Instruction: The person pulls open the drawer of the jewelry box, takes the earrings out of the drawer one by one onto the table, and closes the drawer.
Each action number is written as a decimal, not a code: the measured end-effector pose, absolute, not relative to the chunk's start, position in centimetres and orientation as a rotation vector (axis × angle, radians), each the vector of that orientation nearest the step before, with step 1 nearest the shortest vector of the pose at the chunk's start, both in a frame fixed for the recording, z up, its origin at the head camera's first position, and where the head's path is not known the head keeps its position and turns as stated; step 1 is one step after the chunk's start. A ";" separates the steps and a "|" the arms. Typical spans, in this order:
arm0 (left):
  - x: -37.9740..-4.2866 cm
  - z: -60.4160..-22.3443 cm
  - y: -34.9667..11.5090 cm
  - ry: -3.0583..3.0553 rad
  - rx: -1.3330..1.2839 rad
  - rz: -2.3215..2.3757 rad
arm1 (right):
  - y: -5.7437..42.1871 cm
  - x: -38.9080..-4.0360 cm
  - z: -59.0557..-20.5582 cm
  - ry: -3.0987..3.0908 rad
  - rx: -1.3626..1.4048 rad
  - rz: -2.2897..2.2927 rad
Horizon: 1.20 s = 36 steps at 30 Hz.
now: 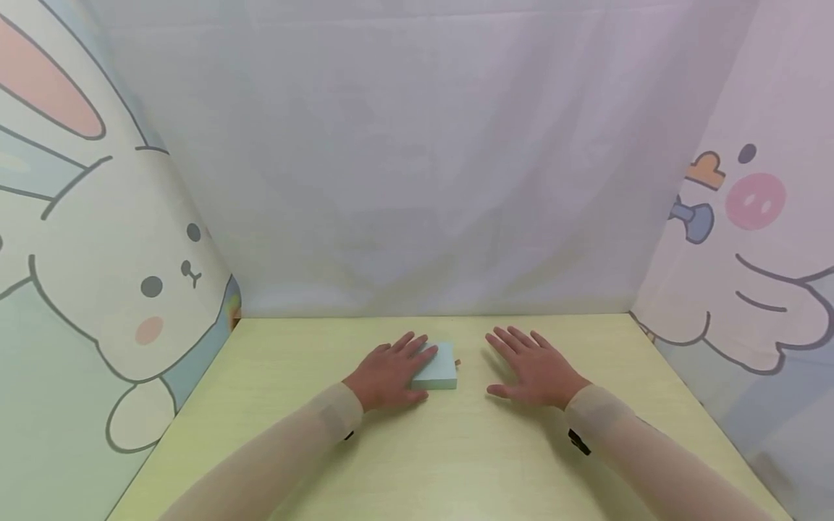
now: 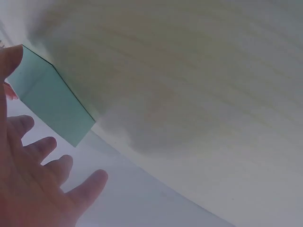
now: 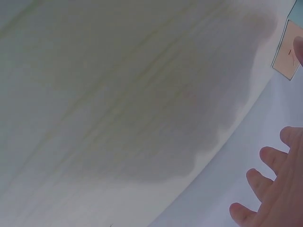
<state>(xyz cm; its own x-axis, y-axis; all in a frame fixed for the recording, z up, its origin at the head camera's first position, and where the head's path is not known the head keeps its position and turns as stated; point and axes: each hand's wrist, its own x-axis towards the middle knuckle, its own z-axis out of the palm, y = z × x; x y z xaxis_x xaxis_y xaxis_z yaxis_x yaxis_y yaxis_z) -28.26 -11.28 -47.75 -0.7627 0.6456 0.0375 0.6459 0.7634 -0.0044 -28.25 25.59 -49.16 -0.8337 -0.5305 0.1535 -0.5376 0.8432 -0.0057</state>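
Note:
A flat pale teal box lies on the table. From its right side sticks a small brown tab. My left hand is at the box's left side, fingers spread and straight, some fingertips over its top; whether they touch it I cannot tell. In the left wrist view the thumb overlaps one end of the teal box. To the right of the box and apart from it, my right hand is spread palm down, holding nothing. The right wrist view shows the box's peach-coloured end with a thin reddish mark.
The pale wooden table ends at a hanging light curtain behind. Cloth side walls carry a cartoon rabbit on the left and a white cartoon animal on the right.

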 end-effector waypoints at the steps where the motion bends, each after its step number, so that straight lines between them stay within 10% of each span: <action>1: -28.3 -47.8 -11.2 -2.906 -1.073 0.006 | 25.5 -28.3 -49.2 -2.878 0.837 0.076; 36: -28.8 -48.2 -10.4 -2.966 -1.145 -0.005 | 19.5 -30.0 -47.9 -2.735 1.000 -0.097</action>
